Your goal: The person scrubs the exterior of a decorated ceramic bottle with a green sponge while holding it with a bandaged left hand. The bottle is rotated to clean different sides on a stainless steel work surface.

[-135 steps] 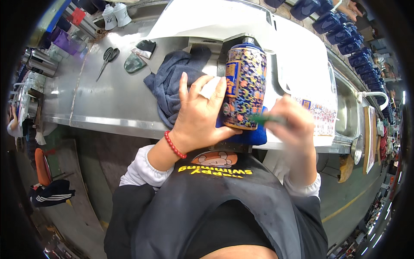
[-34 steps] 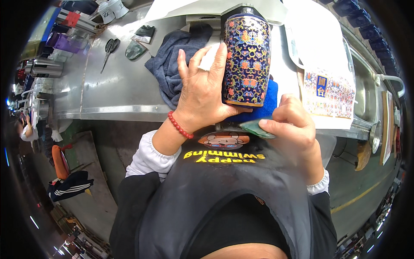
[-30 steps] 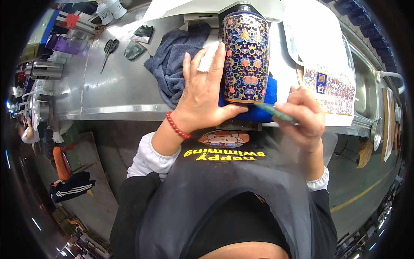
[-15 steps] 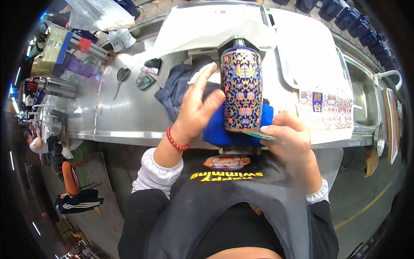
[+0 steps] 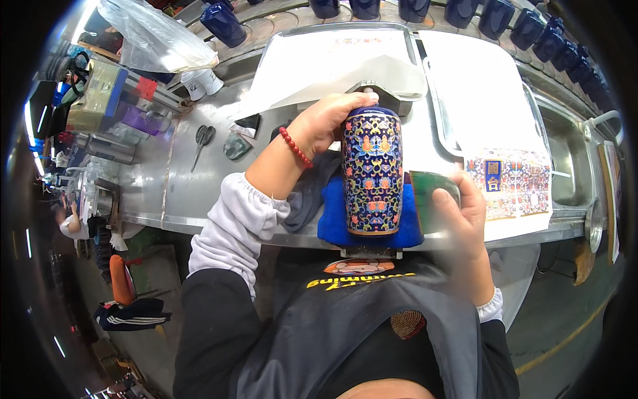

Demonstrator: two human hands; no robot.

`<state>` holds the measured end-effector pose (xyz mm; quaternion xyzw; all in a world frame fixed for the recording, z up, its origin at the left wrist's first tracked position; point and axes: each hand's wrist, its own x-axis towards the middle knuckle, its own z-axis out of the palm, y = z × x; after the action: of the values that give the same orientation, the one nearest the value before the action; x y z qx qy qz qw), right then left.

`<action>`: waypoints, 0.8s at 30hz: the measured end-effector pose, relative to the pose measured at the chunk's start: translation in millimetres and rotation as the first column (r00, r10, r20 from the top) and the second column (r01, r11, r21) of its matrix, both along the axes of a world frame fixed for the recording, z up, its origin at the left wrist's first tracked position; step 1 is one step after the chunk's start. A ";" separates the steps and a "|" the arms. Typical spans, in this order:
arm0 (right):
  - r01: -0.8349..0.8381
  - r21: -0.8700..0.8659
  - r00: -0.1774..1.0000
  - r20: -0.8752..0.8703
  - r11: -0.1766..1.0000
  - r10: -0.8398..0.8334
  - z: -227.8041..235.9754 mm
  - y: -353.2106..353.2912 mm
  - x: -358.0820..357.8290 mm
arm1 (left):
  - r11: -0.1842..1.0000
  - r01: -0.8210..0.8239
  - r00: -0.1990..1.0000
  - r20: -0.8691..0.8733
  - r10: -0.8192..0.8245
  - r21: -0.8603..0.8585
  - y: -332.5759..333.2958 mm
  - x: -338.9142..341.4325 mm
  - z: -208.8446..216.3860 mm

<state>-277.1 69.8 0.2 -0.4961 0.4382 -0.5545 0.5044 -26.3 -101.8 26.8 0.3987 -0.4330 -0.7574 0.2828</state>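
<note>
A dark blue ceramic bottle (image 5: 372, 176) with a colourful floral pattern lies on a folded blue cloth (image 5: 413, 223), its neck pointing away from me. My left hand (image 5: 324, 123), a red bead bracelet at its wrist, is closed around the neck and shoulder. That grip hides most of the neck. In my right hand (image 5: 470, 211) is a thin green flat scraper (image 5: 425, 189), upright beside the bottle's right side. Whether its edge touches the bottle I cannot tell. A crumpled grey cloth (image 5: 307, 193) lies under my left wrist.
Scissors (image 5: 203, 139) and a dark green flat piece (image 5: 236, 146) lie on the metal table at left. A patterned decal sheet (image 5: 525, 179) sits at right, before a sink (image 5: 565, 176). White sheets cover trays (image 5: 332, 56) behind. Several plain blue bottles (image 5: 495, 18) line the back.
My left hand has moved from beside the bottle to its neck and closed on it. The scraper has come up from the bottle's lower end to its right side, turned more upright.
</note>
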 end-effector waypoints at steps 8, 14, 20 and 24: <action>0.075 -0.262 0.936 -0.315 0.962 -0.159 33.1 -31.7 24.7 | 0.972 0.066 0.972 0.236 -0.011 -0.227 14.9 15.5 31.0; -0.198 -0.638 0.861 -0.476 0.744 -0.179 57.9 -24.3 50.4 | 0.932 0.073 0.947 0.318 0.046 -0.354 31.3 27.0 54.1; -0.096 -0.425 0.896 -0.431 0.900 -0.107 69.4 -11.2 67.1 | 0.885 0.101 0.920 0.381 0.091 -0.454 41.9 31.0 61.7; 0.017 -0.360 0.838 -0.504 0.933 -0.210 78.1 -11.2 66.6 | 0.861 0.110 0.898 0.421 0.128 -0.497 49.0 34.6 66.6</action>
<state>-210.5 58.7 78.3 -0.6830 0.4876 -0.4909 0.2341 8.3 -52.7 93.5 0.4725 -0.6677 -0.5046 0.2762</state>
